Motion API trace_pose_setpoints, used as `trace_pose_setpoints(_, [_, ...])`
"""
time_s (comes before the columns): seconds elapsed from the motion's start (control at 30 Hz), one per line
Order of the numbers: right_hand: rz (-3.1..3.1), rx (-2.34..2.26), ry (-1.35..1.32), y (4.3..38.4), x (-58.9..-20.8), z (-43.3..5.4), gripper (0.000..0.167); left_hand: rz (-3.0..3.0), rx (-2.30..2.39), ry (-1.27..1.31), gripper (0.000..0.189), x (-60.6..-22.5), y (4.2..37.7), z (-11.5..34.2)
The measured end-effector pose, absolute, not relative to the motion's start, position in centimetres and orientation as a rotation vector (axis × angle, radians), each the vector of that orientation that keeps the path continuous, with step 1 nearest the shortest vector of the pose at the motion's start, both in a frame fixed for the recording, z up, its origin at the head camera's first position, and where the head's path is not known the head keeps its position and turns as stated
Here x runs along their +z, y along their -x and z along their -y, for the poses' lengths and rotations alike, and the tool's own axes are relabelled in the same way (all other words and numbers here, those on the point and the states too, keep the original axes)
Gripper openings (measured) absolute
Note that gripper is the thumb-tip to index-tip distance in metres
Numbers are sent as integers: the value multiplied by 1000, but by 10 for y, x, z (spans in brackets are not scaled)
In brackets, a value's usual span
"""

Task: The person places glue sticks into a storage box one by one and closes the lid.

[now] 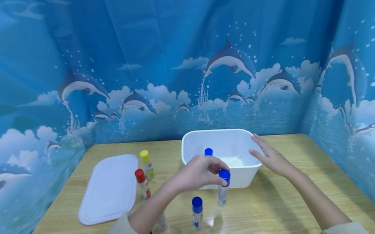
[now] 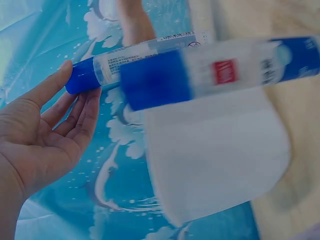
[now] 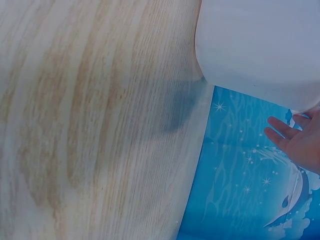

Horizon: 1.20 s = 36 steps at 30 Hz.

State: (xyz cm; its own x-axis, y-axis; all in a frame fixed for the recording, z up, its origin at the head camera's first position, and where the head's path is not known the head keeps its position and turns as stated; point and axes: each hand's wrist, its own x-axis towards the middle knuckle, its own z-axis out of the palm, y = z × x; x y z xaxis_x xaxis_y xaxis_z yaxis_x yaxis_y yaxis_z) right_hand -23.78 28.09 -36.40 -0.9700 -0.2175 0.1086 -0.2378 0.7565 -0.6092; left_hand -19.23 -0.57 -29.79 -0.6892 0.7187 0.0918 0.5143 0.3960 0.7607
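Note:
My left hand (image 1: 199,172) pinches the blue cap of a clear glue stick (image 1: 223,194), which hangs upright before the near wall of a white plastic bin (image 1: 248,176). Nearer to me a second blue-capped glue stick (image 1: 197,212) stands on the table; in the left wrist view this closer stick (image 2: 225,75) overlaps the held one (image 2: 112,65). Inside the bin shows the blue cap of another stick (image 1: 208,152), its lower part hidden by the bin wall and my hand. My right hand (image 1: 272,158), fingers extended, rests at the bin's right rim.
A white lid (image 1: 109,189) lies flat on the left of the wooden table (image 1: 279,212). Beside it stand a red-capped stick (image 1: 143,183) and a yellow-capped stick (image 1: 147,165). Another clear tube (image 1: 162,223) is partly hidden by my left forearm. A dolphin-print curtain (image 1: 173,96) encloses the table.

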Motion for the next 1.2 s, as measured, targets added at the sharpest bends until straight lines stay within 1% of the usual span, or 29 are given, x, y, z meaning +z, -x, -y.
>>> trace_pose_setpoints(0.17, [2927,1017,-357,238,-364,-281,71,-2467,1148,-1172,30,-275,197,4])
trace_pose_setpoints(0.33, [2920,1029,-368,239,-365,-282,71,-2522,1113,-1204,30,-253,201,3])
trace_pose_setpoints(0.53, [2911,1049,-384,239,-365,-282,70,-2559,1085,-1132,32,-232,212,-1])
trace_pose_setpoints(0.8, [2905,1058,-390,239,-365,-284,69,-2606,1152,-1049,30,-207,235,-14])
trace_pose_setpoints(1.0, [2897,1055,-397,240,-367,-285,67,-2648,1224,-1020,32,-202,255,-33])
trace_pose_setpoints(1.13, [2853,1102,-411,239,-369,-284,67,-2645,1276,-992,33,-212,268,-48])
trace_pose_setpoints(1.2, [2793,1155,-439,239,-371,-282,62,-2642,1292,-976,32,-219,274,-55])
